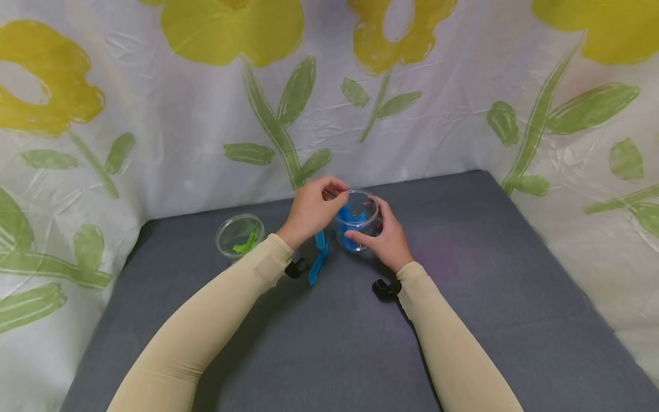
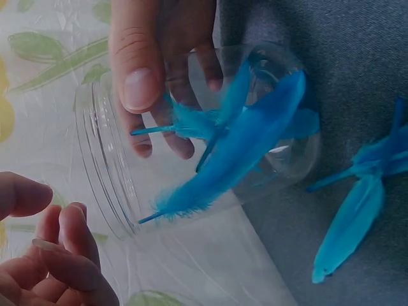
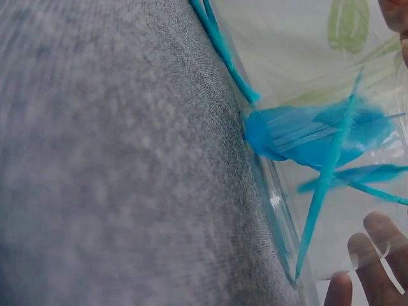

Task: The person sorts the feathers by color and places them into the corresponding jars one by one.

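Note:
A clear round jar (image 1: pixel 363 224) stands upright on the cloth, and my right hand (image 1: pixel 390 237) grips its side, the thumb in front and the fingers behind. Several blue feathers (image 2: pixel 236 150) lie crossed inside it, seen through the wall in both wrist views. At the jar's mouth is my left hand (image 1: pixel 313 207). Its thumb and bent fingers (image 2: pixel 76 233) are apart with nothing between them in the left wrist view. More blue feathers (image 1: pixel 319 263) rest on the cloth left of the jar, below the left hand.
A second clear container (image 1: pixel 220 243) with green feathers (image 1: pixel 247 242) stands left of the left forearm. Grey cloth (image 1: pixel 329 343) covers the table. Behind and at both sides hangs a white curtain (image 1: pixel 443 126) with yellow flowers.

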The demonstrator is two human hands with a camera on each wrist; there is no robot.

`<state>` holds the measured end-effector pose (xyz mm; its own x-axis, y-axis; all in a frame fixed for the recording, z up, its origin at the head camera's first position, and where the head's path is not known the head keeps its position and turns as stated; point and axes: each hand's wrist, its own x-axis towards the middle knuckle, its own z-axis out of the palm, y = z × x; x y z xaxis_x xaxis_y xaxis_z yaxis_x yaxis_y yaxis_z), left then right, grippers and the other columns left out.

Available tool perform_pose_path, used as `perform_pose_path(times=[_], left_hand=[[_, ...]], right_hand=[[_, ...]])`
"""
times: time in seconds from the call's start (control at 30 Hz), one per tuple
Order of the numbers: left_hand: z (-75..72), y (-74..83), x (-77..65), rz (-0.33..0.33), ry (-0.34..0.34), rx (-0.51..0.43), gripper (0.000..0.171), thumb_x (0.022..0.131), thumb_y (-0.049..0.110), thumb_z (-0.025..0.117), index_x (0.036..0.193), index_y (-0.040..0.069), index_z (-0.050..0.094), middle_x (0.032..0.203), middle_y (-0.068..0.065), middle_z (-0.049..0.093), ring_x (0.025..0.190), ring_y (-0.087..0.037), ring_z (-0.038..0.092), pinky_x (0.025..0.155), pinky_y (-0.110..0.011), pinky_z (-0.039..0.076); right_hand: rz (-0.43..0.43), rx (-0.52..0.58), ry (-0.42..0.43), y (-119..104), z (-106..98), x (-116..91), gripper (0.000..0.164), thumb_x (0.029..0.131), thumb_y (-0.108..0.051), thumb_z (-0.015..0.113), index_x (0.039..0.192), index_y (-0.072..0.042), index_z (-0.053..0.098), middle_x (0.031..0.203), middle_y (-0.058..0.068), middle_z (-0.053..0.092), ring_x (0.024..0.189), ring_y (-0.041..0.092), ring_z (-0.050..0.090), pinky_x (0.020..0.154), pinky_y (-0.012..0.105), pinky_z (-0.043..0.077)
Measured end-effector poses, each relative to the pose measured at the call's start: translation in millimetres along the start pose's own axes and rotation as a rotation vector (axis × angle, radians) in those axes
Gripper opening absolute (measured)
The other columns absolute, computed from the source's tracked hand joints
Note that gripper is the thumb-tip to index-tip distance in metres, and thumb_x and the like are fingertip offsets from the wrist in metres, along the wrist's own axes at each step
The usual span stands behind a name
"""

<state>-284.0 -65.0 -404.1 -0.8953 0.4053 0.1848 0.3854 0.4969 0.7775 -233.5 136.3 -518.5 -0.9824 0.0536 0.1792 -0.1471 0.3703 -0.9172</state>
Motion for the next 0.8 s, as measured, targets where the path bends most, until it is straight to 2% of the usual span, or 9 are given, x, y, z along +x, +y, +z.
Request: perform_pose_path(times=[0.27, 0.53, 0.8], left_hand=[[-2.4, -2.2, -2.4, -0.011, 0.015, 0.02, 0.021, 0.107, 0.034, 0.068, 0.121, 0.02, 0.076, 0.11, 0.001, 0.075, 0.088, -0.018, 0.068, 0.072, -0.039, 0.057], [-2.7, -12.3, -10.1, -0.085, 0.068, 0.012, 0.023, 0.106, 0.029, 0.068, 0.12, 0.013, 0.076, 0.104, -0.004, 0.073, 0.095, -0.024, 0.068, 0.081, -0.043, 0.059], [-6.9, -29.4, -26.2, -0.156, 0.012, 0.111, 0.022, 0.106, 0.032, 0.066, 0.119, 0.018, 0.076, 0.108, -0.003, 0.075, 0.098, -0.023, 0.07, 0.082, -0.043, 0.06]], right_hand=[[0.007, -0.003, 0.002, 1.1, -1.4, 0.3, 0.098, 0.086, -0.058, 0.088, 0.165, -0.037, 0.034, 0.162, -0.005, 0.051, 0.14, 0.023, 0.055, 0.118, 0.057, 0.049], [0.002, -0.018, 0.002, 3.9, -1.6, 0.4, 0.098, 0.088, -0.056, 0.088, 0.166, -0.035, 0.033, 0.163, -0.003, 0.051, 0.145, 0.026, 0.053, 0.121, 0.059, 0.046], [-0.004, -0.028, -0.004, 2.8, -0.1, 2.1, 0.098, 0.088, -0.056, 0.088, 0.166, -0.034, 0.033, 0.163, -0.002, 0.051, 0.147, 0.027, 0.051, 0.122, 0.06, 0.046]])
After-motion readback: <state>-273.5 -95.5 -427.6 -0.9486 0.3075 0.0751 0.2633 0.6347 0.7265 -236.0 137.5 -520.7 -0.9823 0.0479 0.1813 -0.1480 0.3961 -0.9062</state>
